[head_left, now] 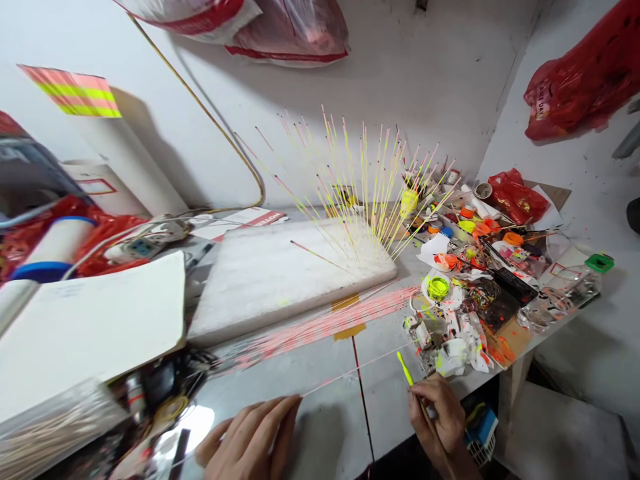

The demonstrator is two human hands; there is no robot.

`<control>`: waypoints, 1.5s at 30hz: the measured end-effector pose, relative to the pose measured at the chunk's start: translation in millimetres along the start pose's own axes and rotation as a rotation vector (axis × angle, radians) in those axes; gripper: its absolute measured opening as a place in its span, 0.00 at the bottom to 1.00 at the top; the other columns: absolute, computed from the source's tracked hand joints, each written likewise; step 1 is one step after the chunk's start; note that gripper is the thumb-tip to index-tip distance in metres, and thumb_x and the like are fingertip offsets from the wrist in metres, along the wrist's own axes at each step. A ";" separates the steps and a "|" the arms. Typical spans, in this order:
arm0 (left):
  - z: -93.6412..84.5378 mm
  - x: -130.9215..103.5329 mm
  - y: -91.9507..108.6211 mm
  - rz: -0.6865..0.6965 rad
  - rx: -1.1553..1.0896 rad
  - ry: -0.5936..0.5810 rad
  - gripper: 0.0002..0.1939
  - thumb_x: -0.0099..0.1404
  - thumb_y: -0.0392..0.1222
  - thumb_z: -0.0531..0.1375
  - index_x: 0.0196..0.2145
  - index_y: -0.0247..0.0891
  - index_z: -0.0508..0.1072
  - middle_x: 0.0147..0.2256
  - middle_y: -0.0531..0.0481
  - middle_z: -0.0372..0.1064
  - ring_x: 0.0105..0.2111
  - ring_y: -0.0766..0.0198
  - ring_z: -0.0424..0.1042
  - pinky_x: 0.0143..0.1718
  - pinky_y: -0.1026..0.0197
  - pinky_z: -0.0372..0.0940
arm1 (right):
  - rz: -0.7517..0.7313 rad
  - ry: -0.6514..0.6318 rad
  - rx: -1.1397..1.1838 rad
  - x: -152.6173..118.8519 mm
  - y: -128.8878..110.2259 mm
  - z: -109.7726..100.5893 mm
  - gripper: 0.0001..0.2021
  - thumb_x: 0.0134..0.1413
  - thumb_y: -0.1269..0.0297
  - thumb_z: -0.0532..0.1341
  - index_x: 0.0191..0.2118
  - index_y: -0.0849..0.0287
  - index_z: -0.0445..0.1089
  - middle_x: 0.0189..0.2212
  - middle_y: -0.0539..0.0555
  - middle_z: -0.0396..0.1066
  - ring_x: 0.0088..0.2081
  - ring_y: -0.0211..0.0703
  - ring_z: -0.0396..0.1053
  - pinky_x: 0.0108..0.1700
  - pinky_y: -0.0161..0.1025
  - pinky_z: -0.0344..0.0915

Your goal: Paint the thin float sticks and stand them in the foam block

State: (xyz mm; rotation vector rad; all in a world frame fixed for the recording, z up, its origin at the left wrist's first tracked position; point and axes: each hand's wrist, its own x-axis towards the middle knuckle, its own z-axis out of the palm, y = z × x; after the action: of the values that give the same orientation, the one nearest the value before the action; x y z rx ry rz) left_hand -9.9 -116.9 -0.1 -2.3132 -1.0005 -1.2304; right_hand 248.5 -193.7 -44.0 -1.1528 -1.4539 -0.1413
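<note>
My left hand (255, 433) pinches one end of a thin pale pink stick (345, 375), which slants up to the right above the grey table (325, 407). In my right hand (436, 410) is a slim paintbrush (405, 368), its tip coated in bright yellow; a gap separates the tip from the stick. Beyond my hands lies a bundle of thin pink sticks (310, 327). Behind the bundle, a white foam block (280, 267) has many yellow-and-pink sticks (363, 173) standing in its right end. An open pot of yellow paint (438, 288) is to the right.
Paint-stained clutter covers the table's right side, with a clear green-capped bottle (563, 293) at its edge. At left are a white board (90, 320), a power strip (147, 240) and a bag of wooden sticks (55, 427). Red plastic bags (583, 80) hang on the wall.
</note>
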 end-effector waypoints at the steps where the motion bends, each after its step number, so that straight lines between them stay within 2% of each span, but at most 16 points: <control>1: 0.0 -0.2 0.4 -0.007 -0.004 0.000 0.05 0.71 0.34 0.57 0.40 0.36 0.73 0.30 0.50 0.75 0.29 0.66 0.74 0.36 0.62 0.61 | -0.003 0.006 0.000 0.8 -1.0 0.9 0.09 0.62 0.76 0.59 0.43 0.55 0.70 0.30 0.50 0.75 0.28 0.37 0.70 0.30 0.34 0.68; 13: 1.0 -3.6 2.3 -0.062 -0.056 0.025 0.06 0.70 0.33 0.57 0.40 0.39 0.74 0.31 0.51 0.75 0.29 0.66 0.74 0.35 0.62 0.62 | 0.043 0.002 -0.040 -3.5 2.8 3.3 0.07 0.63 0.74 0.60 0.42 0.55 0.71 0.30 0.50 0.75 0.29 0.38 0.71 0.32 0.35 0.70; 27: 2.1 -4.5 1.1 -0.050 -0.056 0.016 0.06 0.70 0.33 0.57 0.40 0.38 0.74 0.31 0.51 0.76 0.29 0.67 0.74 0.35 0.62 0.61 | 0.093 0.036 -0.024 -8.6 7.5 0.0 0.07 0.63 0.74 0.60 0.42 0.55 0.72 0.30 0.51 0.74 0.29 0.38 0.72 0.31 0.33 0.70; 37: 1.3 -9.2 1.8 -0.078 -0.045 0.025 0.06 0.69 0.32 0.58 0.40 0.38 0.73 0.32 0.52 0.76 0.30 0.67 0.74 0.36 0.62 0.61 | 0.018 -0.037 0.037 -2.5 -14.3 9.4 0.09 0.62 0.76 0.60 0.43 0.54 0.70 0.30 0.50 0.74 0.27 0.38 0.69 0.31 0.35 0.69; 45: 0.7 -21.0 -4.1 -0.070 -0.031 -0.066 0.10 0.68 0.30 0.60 0.45 0.39 0.73 0.34 0.51 0.77 0.33 0.66 0.76 0.40 0.61 0.62 | 0.004 -0.054 0.024 -1.7 -15.7 14.1 0.09 0.63 0.76 0.60 0.44 0.55 0.70 0.31 0.50 0.75 0.30 0.39 0.73 0.33 0.36 0.71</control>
State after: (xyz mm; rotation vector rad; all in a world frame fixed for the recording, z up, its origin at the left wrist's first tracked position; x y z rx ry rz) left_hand -20.4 -122.6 -17.9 -2.3750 -1.1014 -1.2111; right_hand 227.6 -193.1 -41.2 -1.1476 -1.4968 -0.0901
